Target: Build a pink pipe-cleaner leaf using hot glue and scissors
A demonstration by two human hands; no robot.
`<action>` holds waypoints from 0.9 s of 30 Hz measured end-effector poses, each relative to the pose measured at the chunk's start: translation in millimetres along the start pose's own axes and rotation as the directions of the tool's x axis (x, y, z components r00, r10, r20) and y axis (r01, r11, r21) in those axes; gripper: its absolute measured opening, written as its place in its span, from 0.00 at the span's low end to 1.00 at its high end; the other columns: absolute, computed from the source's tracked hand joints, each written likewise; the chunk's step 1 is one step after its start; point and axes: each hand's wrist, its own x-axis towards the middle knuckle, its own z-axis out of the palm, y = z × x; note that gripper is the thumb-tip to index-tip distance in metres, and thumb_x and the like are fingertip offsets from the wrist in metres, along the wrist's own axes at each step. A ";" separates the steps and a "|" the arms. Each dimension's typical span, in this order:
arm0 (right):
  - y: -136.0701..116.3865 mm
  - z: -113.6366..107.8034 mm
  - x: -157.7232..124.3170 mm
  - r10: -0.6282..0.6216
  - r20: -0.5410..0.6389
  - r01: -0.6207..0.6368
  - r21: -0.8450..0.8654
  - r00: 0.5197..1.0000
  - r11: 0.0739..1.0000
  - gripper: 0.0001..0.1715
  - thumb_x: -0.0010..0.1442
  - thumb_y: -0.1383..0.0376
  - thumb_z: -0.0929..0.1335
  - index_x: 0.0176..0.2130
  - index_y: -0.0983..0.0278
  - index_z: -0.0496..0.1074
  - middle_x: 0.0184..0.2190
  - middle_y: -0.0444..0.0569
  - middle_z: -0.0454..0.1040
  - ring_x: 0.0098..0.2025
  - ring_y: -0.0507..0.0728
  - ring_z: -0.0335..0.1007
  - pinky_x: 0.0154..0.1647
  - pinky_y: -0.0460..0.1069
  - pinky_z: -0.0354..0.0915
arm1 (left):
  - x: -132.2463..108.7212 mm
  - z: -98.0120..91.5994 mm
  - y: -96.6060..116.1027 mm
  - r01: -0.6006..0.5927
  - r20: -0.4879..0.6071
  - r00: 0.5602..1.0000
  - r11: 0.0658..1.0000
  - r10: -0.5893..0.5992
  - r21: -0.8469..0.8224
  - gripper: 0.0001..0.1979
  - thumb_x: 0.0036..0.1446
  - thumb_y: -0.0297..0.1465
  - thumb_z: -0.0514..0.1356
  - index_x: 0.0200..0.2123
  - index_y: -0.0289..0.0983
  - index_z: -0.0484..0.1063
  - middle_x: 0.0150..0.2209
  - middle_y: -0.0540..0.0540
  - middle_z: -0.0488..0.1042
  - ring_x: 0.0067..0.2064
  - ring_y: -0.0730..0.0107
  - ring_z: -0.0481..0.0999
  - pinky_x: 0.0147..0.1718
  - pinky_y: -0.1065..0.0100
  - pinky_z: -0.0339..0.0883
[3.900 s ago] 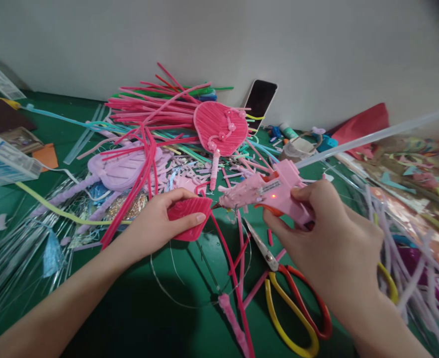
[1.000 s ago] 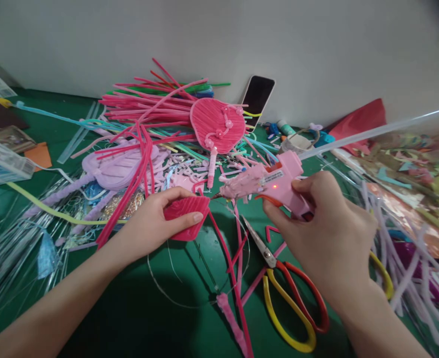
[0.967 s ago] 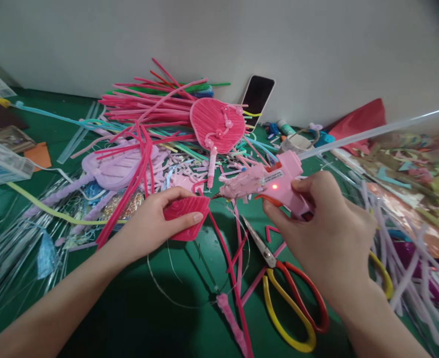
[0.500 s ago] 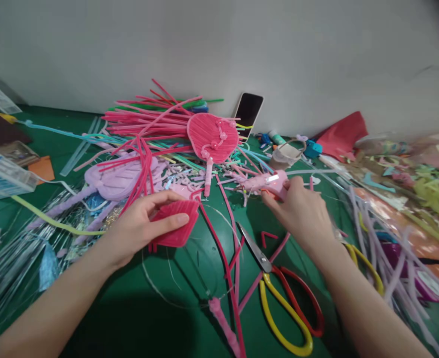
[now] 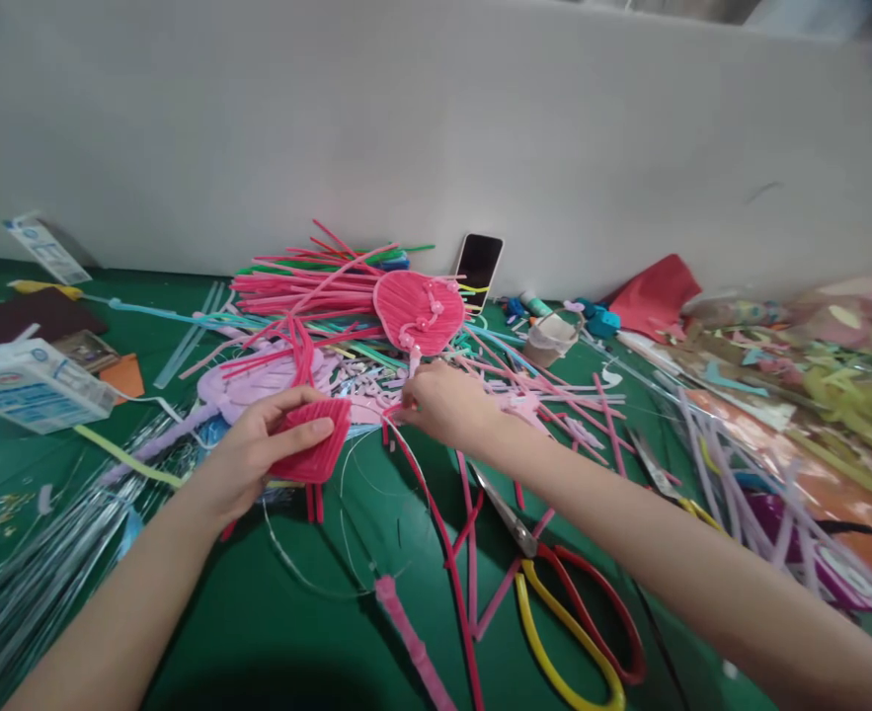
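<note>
My left hand [image 5: 262,449] grips a flat, angular red-pink panel [image 5: 321,444] of pipe cleaners set side by side, its thumb across the front. Two short red stems poke out below it. My right hand [image 5: 442,400] reaches over the table with fingers curled together; what they pinch, if anything, is hidden. Right by those fingertips are the bent end of a long red pipe cleaner [image 5: 436,518] and the pink handle of a heart-like red fan [image 5: 421,314]. A pink glue gun [image 5: 522,407] lies partly behind my right forearm.
Open scissors [image 5: 554,592] with yellow and red handles lie under my right forearm. A wrapped pink stick with clear wire [image 5: 410,632] is in front. Behind lie a bundle of pipe cleaners [image 5: 302,294], a phone [image 5: 478,265] and a paper cup [image 5: 552,341]. Silver tinsel [image 5: 42,583] lies left.
My right hand has let go of the pink glue gun and moved left to beside the fan's handle. My left hand still holds the panel, now slightly further left. The view has shifted.
</note>
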 end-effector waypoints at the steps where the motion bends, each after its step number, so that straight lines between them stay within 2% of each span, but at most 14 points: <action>1: -0.2 5.4 8.1 -0.008 0.020 0.008 0.012 1.000 1.000 0.14 0.63 0.58 0.68 0.39 0.66 0.78 0.39 0.56 0.78 0.44 0.62 0.72 0.41 0.50 0.66 | -0.5 0.2 0.5 -0.006 -0.004 1.000 1.000 0.006 -0.009 0.16 0.40 0.33 0.75 0.32 0.39 0.75 0.26 0.55 0.76 0.24 0.76 0.75 0.22 0.78 0.71; 4: 0.2 21.5 22.7 -0.065 0.028 0.064 0.037 0.998 0.997 0.12 0.63 0.64 0.67 0.43 0.65 0.78 0.43 0.57 0.77 0.47 0.62 0.72 0.43 0.51 0.65 | -1.4 0.5 1.7 -0.025 0.002 1.000 0.999 0.025 -0.032 0.15 0.40 0.33 0.75 0.31 0.38 0.75 0.25 0.55 0.76 0.24 0.76 0.75 0.23 0.78 0.71; 7: 3.0 25.9 29.9 -0.126 0.018 0.125 0.070 0.992 0.990 0.12 0.63 0.69 0.66 0.42 0.65 0.78 0.43 0.57 0.77 0.49 0.62 0.71 0.45 0.50 0.64 | -1.4 0.8 2.1 -0.016 0.004 1.000 0.999 0.016 -0.033 0.15 0.40 0.32 0.75 0.32 0.38 0.75 0.26 0.54 0.76 0.25 0.76 0.75 0.23 0.78 0.71; 10: 11.5 14.8 36.9 -0.146 -0.008 0.146 0.132 0.989 0.981 0.11 0.62 0.70 0.66 0.41 0.64 0.79 0.42 0.52 0.78 0.47 0.58 0.72 0.46 0.48 0.63 | -0.6 0.3 2.0 -0.010 0.009 1.000 0.999 0.010 -0.034 0.15 0.41 0.33 0.75 0.32 0.38 0.75 0.26 0.54 0.77 0.25 0.75 0.76 0.24 0.78 0.71; 12: 18.5 4.1 39.3 -0.124 -0.042 0.129 0.169 0.991 0.977 0.14 0.61 0.70 0.67 0.46 0.63 0.77 0.44 0.50 0.78 0.44 0.55 0.73 0.46 0.46 0.63 | 0.0 -0.2 1.8 -0.011 0.020 1.000 0.999 0.012 -0.038 0.15 0.41 0.33 0.75 0.32 0.38 0.75 0.26 0.54 0.78 0.25 0.75 0.76 0.24 0.77 0.71; 15: 21.8 -4.1 32.4 -0.036 -0.091 0.054 0.197 0.995 0.979 0.19 0.63 0.72 0.65 0.53 0.68 0.72 0.47 0.55 0.77 0.44 0.55 0.73 0.44 0.47 0.62 | -0.2 -0.1 2.1 -0.018 0.013 1.000 0.999 0.019 -0.043 0.16 0.40 0.33 0.75 0.31 0.37 0.75 0.27 0.53 0.78 0.26 0.74 0.77 0.25 0.77 0.71; 18: 9.9 4.2 13.8 0.032 -0.055 -0.019 0.223 0.998 0.975 0.13 0.65 0.66 0.64 0.44 0.70 0.75 0.38 0.57 0.79 0.40 0.58 0.74 0.38 0.48 0.62 | -2.0 1.1 2.8 -0.024 0.007 1.000 0.999 0.024 -0.035 0.15 0.40 0.33 0.75 0.31 0.38 0.75 0.26 0.54 0.77 0.24 0.74 0.76 0.23 0.77 0.70; 20: -2.6 15.1 1.3 0.019 0.019 -0.023 0.251 1.000 0.968 0.12 0.60 0.60 0.70 0.36 0.68 0.77 0.32 0.55 0.79 0.38 0.59 0.75 0.35 0.48 0.62 | -2.9 1.6 2.9 -0.026 0.000 1.000 1.000 0.026 -0.017 0.15 0.41 0.33 0.75 0.31 0.39 0.74 0.25 0.54 0.76 0.23 0.74 0.75 0.22 0.76 0.70; 22: -12.3 24.0 -6.7 -0.001 0.072 -0.020 0.283 0.997 0.959 0.08 0.56 0.63 0.72 0.34 0.67 0.77 0.32 0.54 0.79 0.37 0.58 0.76 0.34 0.47 0.62 | -2.5 1.0 2.1 -0.027 -0.003 1.000 1.000 0.027 0.009 0.15 0.41 0.34 0.74 0.31 0.39 0.74 0.25 0.54 0.76 0.23 0.73 0.75 0.21 0.74 0.70; 24: -14.6 27.3 -9.6 0.007 0.093 -0.037 0.323 0.996 0.946 0.03 0.56 0.68 0.71 0.34 0.66 0.76 0.32 0.52 0.80 0.37 0.57 0.76 0.34 0.46 0.62 | -0.9 -0.5 0.6 -0.025 -0.001 1.000 1.000 0.025 0.016 0.15 0.41 0.34 0.74 0.32 0.39 0.75 0.25 0.54 0.77 0.23 0.72 0.76 0.22 0.75 0.70; 27: -3.3 22.5 -9.8 0.068 0.086 -0.096 0.393 0.994 0.914 0.07 0.61 0.68 0.66 0.36 0.66 0.76 0.32 0.50 0.80 0.34 0.53 0.76 0.32 0.44 0.63 | 2.0 -3.3 -2.0 -0.025 0.012 1.000 1.000 0.025 -0.006 0.15 0.41 0.33 0.75 0.32 0.39 0.75 0.27 0.54 0.78 0.25 0.74 0.76 0.24 0.76 0.70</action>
